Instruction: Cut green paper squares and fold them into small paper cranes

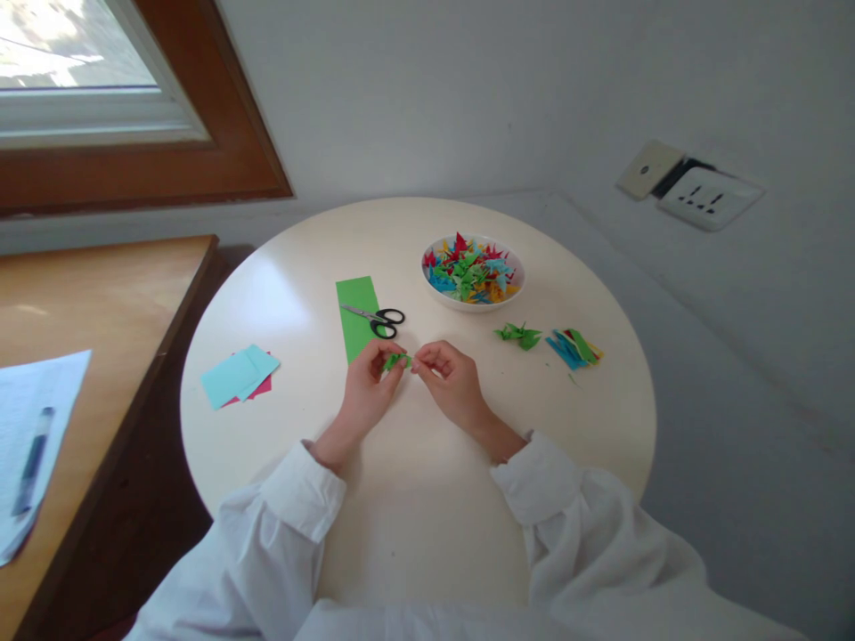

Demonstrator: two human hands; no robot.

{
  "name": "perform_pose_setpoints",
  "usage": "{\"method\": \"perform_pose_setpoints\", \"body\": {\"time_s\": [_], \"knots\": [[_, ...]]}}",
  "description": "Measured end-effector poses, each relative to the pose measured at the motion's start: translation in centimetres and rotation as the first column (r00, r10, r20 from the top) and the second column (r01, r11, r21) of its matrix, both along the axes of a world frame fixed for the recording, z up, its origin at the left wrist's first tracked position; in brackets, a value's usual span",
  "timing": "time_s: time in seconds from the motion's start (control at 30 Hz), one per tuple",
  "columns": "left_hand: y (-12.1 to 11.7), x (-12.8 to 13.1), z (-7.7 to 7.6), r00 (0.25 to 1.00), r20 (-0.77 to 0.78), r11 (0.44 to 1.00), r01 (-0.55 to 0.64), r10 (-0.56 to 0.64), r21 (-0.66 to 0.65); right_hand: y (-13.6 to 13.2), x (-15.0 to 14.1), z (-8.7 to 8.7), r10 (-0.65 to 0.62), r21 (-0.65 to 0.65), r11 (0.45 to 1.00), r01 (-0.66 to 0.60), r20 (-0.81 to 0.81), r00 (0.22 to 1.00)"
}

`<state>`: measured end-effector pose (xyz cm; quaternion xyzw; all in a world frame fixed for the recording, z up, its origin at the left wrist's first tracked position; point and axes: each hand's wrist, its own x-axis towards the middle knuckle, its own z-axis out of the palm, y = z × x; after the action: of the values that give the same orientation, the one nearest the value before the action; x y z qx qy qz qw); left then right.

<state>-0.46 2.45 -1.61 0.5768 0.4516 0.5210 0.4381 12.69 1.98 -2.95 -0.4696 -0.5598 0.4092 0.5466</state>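
A small folded green paper crane (395,361) is held between my hands over the middle of the round table. My left hand (371,381) is closed around its left side, thumb and fingers pinching it. The fingertips of my right hand (454,383) pinch the crane's right end. Just beyond my left hand lie black-handled scissors (386,320) on a strip of green paper (357,303). Right of my hands sit green folded paper cranes (518,336). Part of the held crane is hidden by my fingers.
A white bowl (473,307) full of colourful paper cranes stands at the back. Paper strips (574,349) lie at the right, light blue and pink sheets (233,376) at the left. A wooden desk (134,294) with papers and a pen (33,458) adjoins the white table (414,534).
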Motion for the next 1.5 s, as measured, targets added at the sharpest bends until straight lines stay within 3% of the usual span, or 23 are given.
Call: {"method": "perform_pose_setpoints", "body": {"time_s": [0.4, 0.73, 1.07, 1.27, 1.5], "knots": [[0.1, -0.2, -0.6, 0.985, 0.08, 0.988, 0.153, -0.152, -0.014, 0.6, 0.3, -0.4, -0.02, -0.043, 0.999, 0.016, -0.11, 0.994], [0.7, -0.4, -0.5, 0.998, 0.054, 0.995, 0.018, -0.013, -0.1, 0.8, 0.3, -0.4, -0.006, -0.099, 0.995, -0.008, -0.139, 0.99], [0.8, -0.5, 0.1, 0.973, 0.233, 0.954, 0.062, 0.008, -0.292, 0.5, 0.3, 0.1, 0.082, -0.061, 0.994, -0.089, -0.101, 0.991], [0.8, -0.9, 0.2, 0.924, 0.383, 0.917, 0.145, 0.009, -0.372, 0.2, 0.7, 0.1, 0.121, 0.061, 0.99, -0.128, 0.098, 0.988], [0.8, -1.0, 0.3, 0.897, 0.44, 0.889, 0.238, -0.046, -0.391, 0.2, 1.0, -0.1, 0.042, 0.22, 0.969, -0.109, 0.287, 0.957]]}}
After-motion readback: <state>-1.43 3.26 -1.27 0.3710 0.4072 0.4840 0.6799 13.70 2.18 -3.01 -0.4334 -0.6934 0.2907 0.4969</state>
